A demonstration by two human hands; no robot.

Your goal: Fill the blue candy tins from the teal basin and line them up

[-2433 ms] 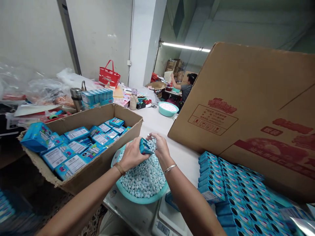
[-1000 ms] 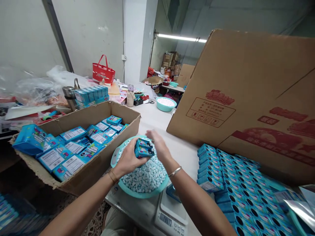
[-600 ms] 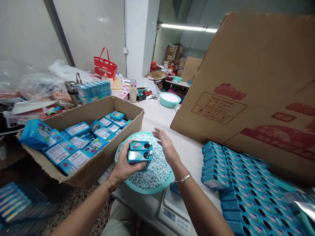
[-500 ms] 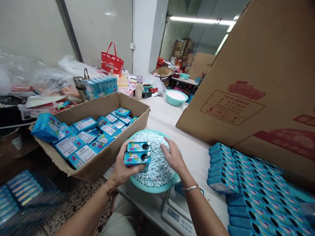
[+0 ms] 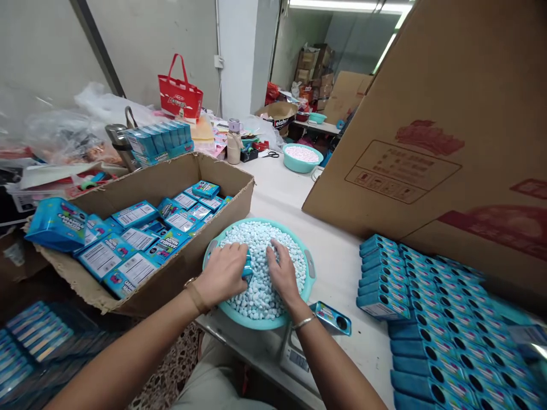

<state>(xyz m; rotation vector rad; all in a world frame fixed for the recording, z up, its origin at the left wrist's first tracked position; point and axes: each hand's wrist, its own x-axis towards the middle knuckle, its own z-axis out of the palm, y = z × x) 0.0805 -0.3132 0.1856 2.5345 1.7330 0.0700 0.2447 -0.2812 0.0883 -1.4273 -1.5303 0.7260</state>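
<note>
My left hand point(image 5: 224, 273) is closed around small blue candy boxes point(image 5: 247, 267), pressed down among pale blue candies point(image 5: 260, 302) in a turquoise basin point(image 5: 252, 324). Most of what it grips is hidden under the hand. Fingers spread and partly bent, my right hand point(image 5: 282, 272) rests on the candies at the right side of the basin. Below my right forearm is a digital scale point(image 5: 294, 359), with one blue candy box point(image 5: 331, 319) lying on it, its round hole dark.
A brown carton point(image 5: 171, 256) of blue boxes stands left of the basin. Stacked blue boxes point(image 5: 427, 319) with dark holes fill the right side, before a large leaning cardboard box point(image 5: 427, 114). Farther back are another basin point(image 5: 301, 162), scissors point(image 5: 272, 154) and a red bag point(image 5: 180, 97).
My left hand has turned over and gone down into the candies with the boxes, whose holes faced up before. My right hand has lowered onto the candies.
</note>
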